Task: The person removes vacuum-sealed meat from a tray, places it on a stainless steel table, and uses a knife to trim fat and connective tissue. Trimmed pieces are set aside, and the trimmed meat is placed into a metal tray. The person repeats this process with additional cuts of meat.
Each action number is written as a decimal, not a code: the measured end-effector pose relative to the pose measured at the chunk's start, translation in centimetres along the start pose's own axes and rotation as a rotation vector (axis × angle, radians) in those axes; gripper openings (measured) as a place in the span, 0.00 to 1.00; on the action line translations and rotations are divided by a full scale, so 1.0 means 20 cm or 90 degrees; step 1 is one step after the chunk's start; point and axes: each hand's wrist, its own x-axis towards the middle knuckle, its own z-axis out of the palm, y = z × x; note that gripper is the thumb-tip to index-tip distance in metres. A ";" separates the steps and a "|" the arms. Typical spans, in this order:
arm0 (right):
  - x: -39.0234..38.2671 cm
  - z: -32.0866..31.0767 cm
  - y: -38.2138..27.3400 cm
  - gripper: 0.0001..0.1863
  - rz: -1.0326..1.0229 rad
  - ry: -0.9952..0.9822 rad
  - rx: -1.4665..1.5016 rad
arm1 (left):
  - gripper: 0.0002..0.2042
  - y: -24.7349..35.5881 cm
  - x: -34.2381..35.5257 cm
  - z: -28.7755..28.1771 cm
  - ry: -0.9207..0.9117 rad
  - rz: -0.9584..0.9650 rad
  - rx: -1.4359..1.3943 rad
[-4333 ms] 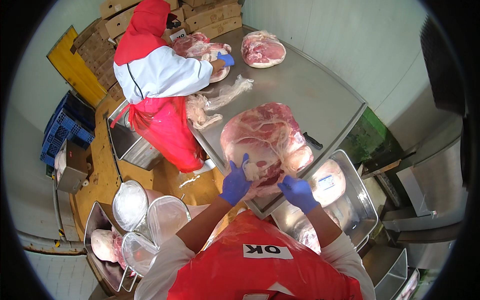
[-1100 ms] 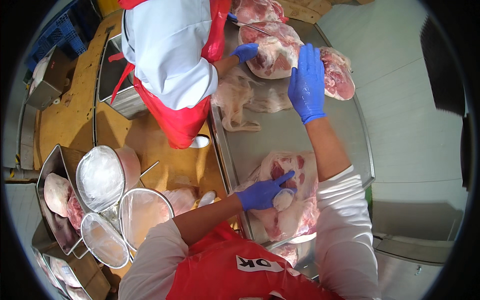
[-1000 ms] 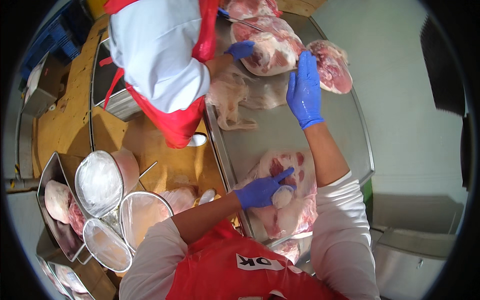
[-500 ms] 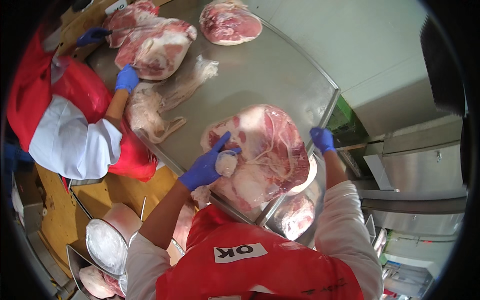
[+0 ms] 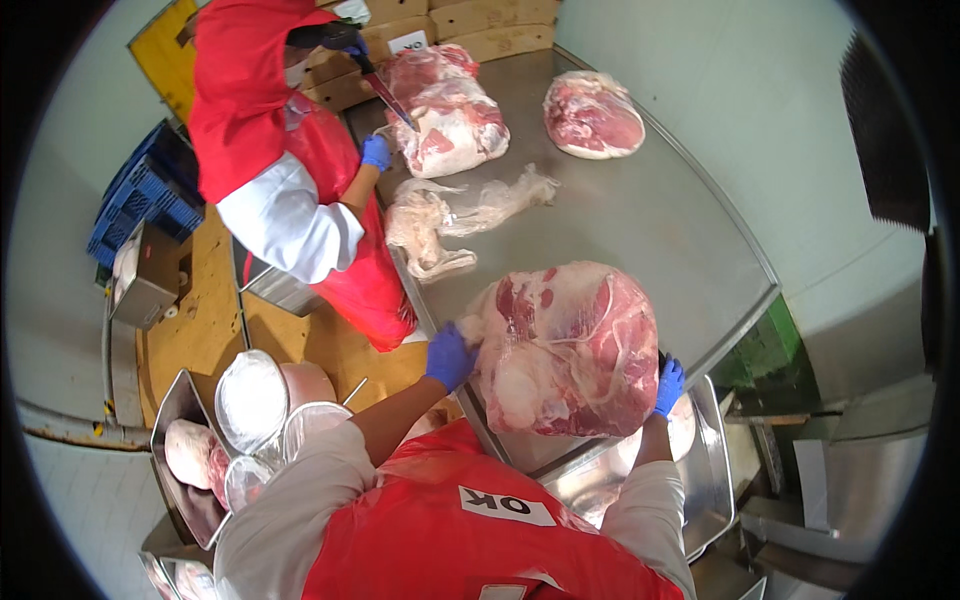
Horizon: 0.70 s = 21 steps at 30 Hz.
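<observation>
In front of me on the metal table lies a large cut of raw meat [image 5: 570, 350], red with broad white fat, close to the near edge. At its left side, my left hand [image 5: 452, 358] in a blue glove is closed on the fatty edge; its fingertips are partly hidden. My right hand [image 5: 670, 387], also blue-gloved, is beside the meat's right edge with its fingers curled. A small dark thing shows at those fingers, too little of it to name.
Across the table [image 5: 690, 240], a co-worker's hand [image 5: 375, 152] touches another cut [image 5: 455, 125]; a knife [image 5: 388, 97] points at it. Pale membrane scraps [image 5: 430, 225] and a smaller cut [image 5: 593, 115] lie there. Metal tubs [image 5: 710, 470] stand below the near edge.
My left hand has gone from the top of the meat to its left edge. My right hand has come from the table's right edge to the meat's side. The view has shifted.
</observation>
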 end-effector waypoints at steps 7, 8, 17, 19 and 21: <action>0.07 0.00 -0.07 0.25 -0.001 -0.135 0.105 | 0.30 -0.07 -0.01 -0.09 -0.133 0.086 0.013; 0.05 0.00 -0.05 0.20 -0.025 -0.065 0.121 | 0.30 -0.06 -0.01 -0.09 -0.140 0.108 -0.003; 0.07 0.12 -0.01 0.12 -0.017 -0.107 0.086 | 0.32 -0.12 -0.08 -0.17 -0.071 0.050 -0.209; 0.08 0.21 0.16 0.12 -0.002 -0.082 0.104 | 0.34 0.01 -0.09 -0.22 -0.059 0.055 -0.275; 0.07 0.27 0.24 0.13 0.022 -0.047 0.149 | 0.36 0.17 -0.12 -0.30 -0.014 0.082 -0.305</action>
